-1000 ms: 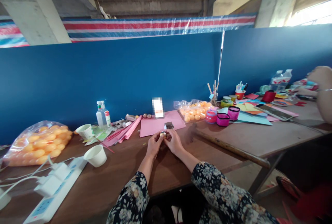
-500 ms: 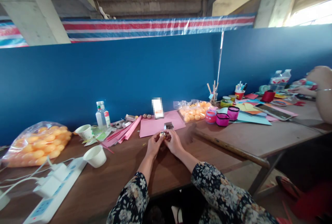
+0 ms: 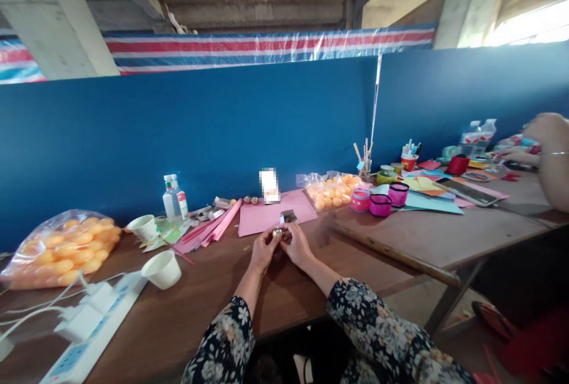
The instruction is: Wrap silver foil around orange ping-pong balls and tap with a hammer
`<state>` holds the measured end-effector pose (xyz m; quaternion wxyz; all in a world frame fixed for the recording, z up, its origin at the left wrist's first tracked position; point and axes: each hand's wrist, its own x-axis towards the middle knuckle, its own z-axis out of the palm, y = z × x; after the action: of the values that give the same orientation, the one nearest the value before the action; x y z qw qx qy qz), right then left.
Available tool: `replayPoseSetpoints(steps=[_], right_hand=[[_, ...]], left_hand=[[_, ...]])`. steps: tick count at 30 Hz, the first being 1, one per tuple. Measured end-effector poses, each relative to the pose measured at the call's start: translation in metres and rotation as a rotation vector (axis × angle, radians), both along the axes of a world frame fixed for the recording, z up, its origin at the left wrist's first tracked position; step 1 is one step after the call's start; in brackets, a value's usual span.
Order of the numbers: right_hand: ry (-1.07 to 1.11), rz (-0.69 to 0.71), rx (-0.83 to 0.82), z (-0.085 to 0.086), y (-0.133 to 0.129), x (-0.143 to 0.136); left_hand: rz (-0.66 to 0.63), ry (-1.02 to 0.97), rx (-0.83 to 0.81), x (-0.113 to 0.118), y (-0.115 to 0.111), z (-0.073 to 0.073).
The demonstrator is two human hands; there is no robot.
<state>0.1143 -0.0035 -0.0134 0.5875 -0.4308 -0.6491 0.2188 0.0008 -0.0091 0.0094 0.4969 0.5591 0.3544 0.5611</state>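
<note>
A small shiny metallic ball is pinched between the fingers of my left hand and my right hand, just above the table's middle. Both hands are closed around it, and their fingertips partly hide it. Right behind them, a small open box or packet with dark contents lies at the front of a pink paper sheet. Two similar round shiny balls rest by the sheet's back left corner.
Bags of orange balls stand left and behind. A white cup and a power strip sit at left. Pink strips, a glass bottle, magenta bands and a phone lie around. Another person's arm is at right.
The ball appears slightly turned between my fingers, with more of its shiny surface showing. My hands stay in nearly the same place.
</note>
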Motion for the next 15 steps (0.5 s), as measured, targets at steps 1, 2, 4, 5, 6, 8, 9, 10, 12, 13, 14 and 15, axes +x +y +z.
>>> replayPoseSetpoints(steps=[1,2,4,5,6,8,9,10,12,13,14,15], right_hand=[[-0.001,-0.003,0.002,-0.0004,0.0003,0.0000],[0.000,-0.003,0.003,-0.0005,0.0003,0.0000],[0.007,0.000,0.004,0.0001,-0.0004,0.0005],[0.012,0.003,0.003,0.0009,-0.0011,0.0009],[0.017,0.006,0.001,0.0020,-0.0019,0.0013],[0.026,0.015,-0.001,0.0043,-0.0037,0.0020],[0.033,0.021,-0.001,0.0054,-0.0044,0.0022],[0.041,0.028,-0.002,0.0063,-0.0049,0.0022],[0.061,0.044,-0.004,0.0075,-0.0053,0.0020],[0.069,0.050,-0.006,0.0078,-0.0053,0.0018],[0.073,0.054,-0.007,0.0081,-0.0053,0.0017],[0.072,0.054,-0.007,0.0085,-0.0054,0.0017]], left_hand=[[0.000,0.006,0.006,0.0000,0.0000,0.0001],[-0.002,0.012,0.013,-0.0001,0.0000,0.0002],[-0.007,0.013,0.026,-0.0001,0.0002,0.0003],[-0.008,0.006,0.023,-0.0001,0.0004,0.0002],[-0.006,-0.008,0.012,0.0000,0.0008,-0.0001],[0.003,-0.048,-0.031,0.0003,0.0019,-0.0013],[0.006,-0.070,-0.053,0.0004,0.0025,-0.0021],[0.006,-0.089,-0.070,0.0006,0.0030,-0.0029],[-0.002,-0.107,-0.080,0.0008,0.0038,-0.0042],[-0.004,-0.107,-0.076,0.0009,0.0039,-0.0046],[-0.004,-0.101,-0.069,0.0009,0.0040,-0.0049],[-0.002,-0.093,-0.061,0.0010,0.0040,-0.0049]])
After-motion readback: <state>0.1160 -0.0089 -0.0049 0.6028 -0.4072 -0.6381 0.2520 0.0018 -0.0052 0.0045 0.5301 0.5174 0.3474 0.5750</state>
